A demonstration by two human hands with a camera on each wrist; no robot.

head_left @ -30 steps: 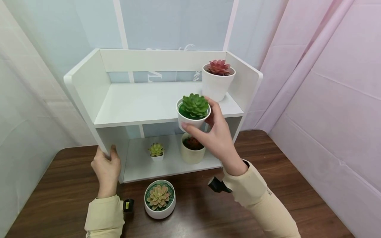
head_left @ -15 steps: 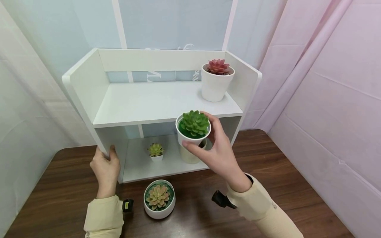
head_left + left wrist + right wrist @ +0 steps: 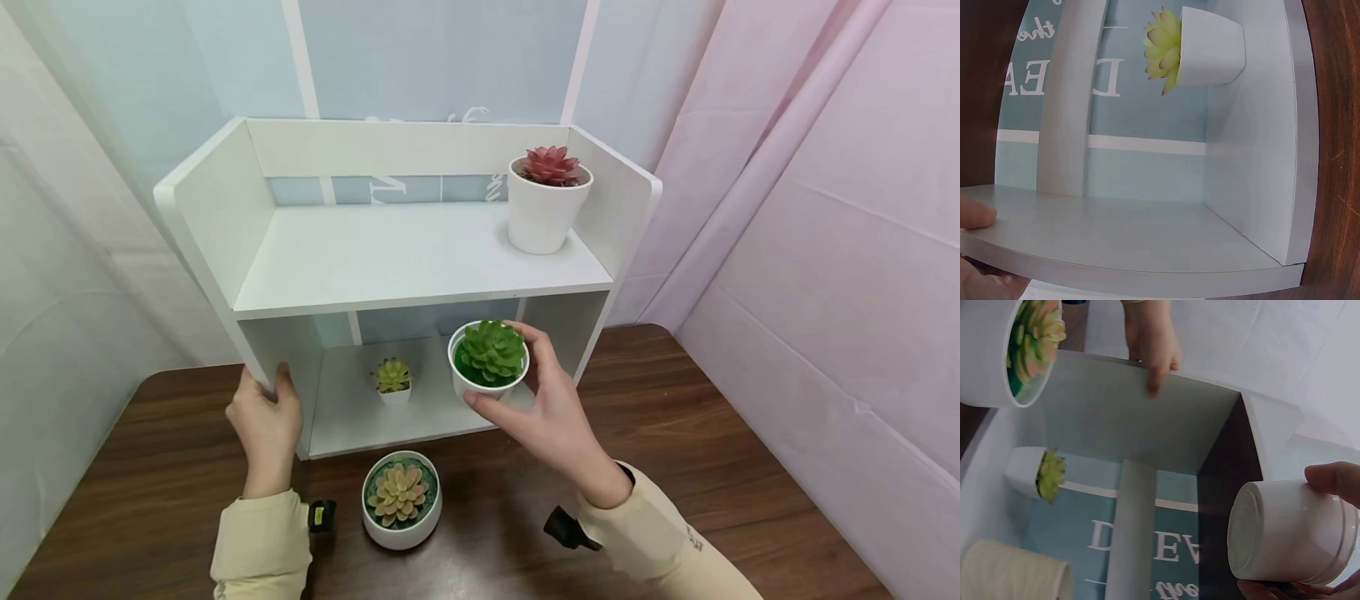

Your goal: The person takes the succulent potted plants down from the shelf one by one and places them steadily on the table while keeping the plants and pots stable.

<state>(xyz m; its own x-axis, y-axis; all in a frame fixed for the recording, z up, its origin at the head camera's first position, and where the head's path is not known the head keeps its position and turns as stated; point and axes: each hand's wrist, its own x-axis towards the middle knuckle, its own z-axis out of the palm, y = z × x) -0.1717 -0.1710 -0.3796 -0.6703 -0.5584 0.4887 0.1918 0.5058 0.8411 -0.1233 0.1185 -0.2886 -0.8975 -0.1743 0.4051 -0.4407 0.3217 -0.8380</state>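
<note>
My right hand (image 3: 551,408) grips a white pot with a green succulent (image 3: 491,354) by its sides, in front of the lower opening of the white shelf (image 3: 420,258). The right wrist view shows the same white pot (image 3: 1297,531) between thumb and fingers, its base visible. My left hand (image 3: 266,421) pinches the front edge of the shelf's left side panel (image 3: 1129,240). A small yellow-green succulent (image 3: 393,379) stands on the lower board. A cream pot (image 3: 1016,572) is also there, hidden behind the held pot in the head view.
On the upper board, at the right, stands a white pot with a red succulent (image 3: 546,204). A round white bowl with a peach-coloured succulent (image 3: 401,500) sits on the brown wooden table (image 3: 735,467) before the shelf. Hanging cloth (image 3: 825,250) surrounds the table.
My right hand has lowered the green succulent's pot from the upper board's front edge to the lower opening, now covering the cream pot. My left hand stays on the side panel.
</note>
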